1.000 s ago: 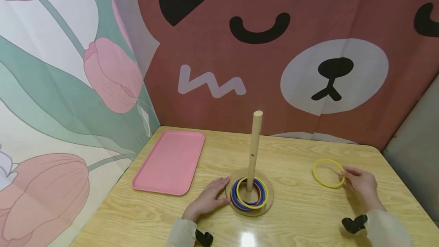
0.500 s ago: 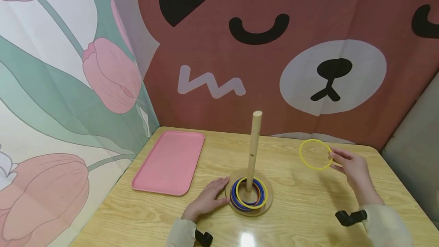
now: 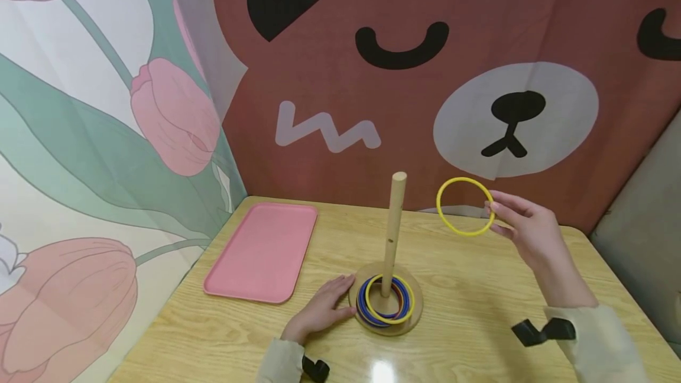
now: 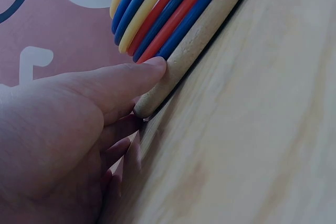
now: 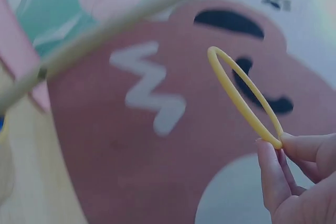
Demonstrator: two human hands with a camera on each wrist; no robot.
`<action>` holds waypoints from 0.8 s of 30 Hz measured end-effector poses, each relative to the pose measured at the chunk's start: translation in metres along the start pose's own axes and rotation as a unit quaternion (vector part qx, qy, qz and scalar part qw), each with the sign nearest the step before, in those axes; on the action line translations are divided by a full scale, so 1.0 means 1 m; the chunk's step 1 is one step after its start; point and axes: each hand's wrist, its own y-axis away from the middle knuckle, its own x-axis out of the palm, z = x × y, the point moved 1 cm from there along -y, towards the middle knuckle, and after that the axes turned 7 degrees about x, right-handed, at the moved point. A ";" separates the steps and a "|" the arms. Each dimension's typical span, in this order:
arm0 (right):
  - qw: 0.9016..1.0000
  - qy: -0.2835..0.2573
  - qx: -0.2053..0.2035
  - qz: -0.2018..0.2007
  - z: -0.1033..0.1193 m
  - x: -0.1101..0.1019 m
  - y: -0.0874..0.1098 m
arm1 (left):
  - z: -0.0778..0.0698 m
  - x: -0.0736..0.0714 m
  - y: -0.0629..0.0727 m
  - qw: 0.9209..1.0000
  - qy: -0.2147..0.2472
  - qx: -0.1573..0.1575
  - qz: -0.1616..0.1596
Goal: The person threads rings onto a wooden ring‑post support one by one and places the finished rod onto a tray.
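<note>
My right hand point(image 3: 532, 226) pinches a thin yellow ring point(image 3: 465, 234) by its right edge, raised above the table at the right of a wooden peg point(image 3: 393, 235). In the right wrist view the ring point(image 5: 236, 95) stands tilted between thumb and fingertips. My left hand point(image 3: 321, 309) lies at the left edge of the peg's round wooden base point(image 3: 417, 312), fingers extended. Up close in the left wrist view, that thumb touches the base's rim point(image 4: 194, 45) just below the rings. Several blue, red and yellow rings point(image 4: 168, 17) are stacked around the peg on the base.
A pink tray point(image 3: 266, 253) lies on the wooden table point(image 3: 213, 336) at the left. Behind the table hangs a cloth with a brown bear print point(image 3: 319, 182), and at the left a cloth with tulips point(image 3: 175, 117). The tall peg rises between the tray and the raised ring.
My right hand has lifted the yellow ring from low over the table at the right, up and to the left, closer to the peg top. The left hand stays in place.
</note>
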 end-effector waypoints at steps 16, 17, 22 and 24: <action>0.988 -0.102 -0.059 0.097 0.050 0.072 0.025 | 0.003 0.000 0.001 1.000 0.001 0.002 -0.004; 0.988 -0.101 -0.059 0.097 0.050 0.075 0.025 | 0.002 0.000 0.001 1.000 0.002 0.002 -0.004; 0.989 -0.095 -0.052 0.098 0.042 0.088 0.024 | 0.002 0.000 0.000 1.000 0.003 0.003 -0.004; 0.990 -0.090 -0.045 0.094 0.037 0.092 0.023 | 0.001 0.000 0.000 1.000 0.002 0.005 -0.005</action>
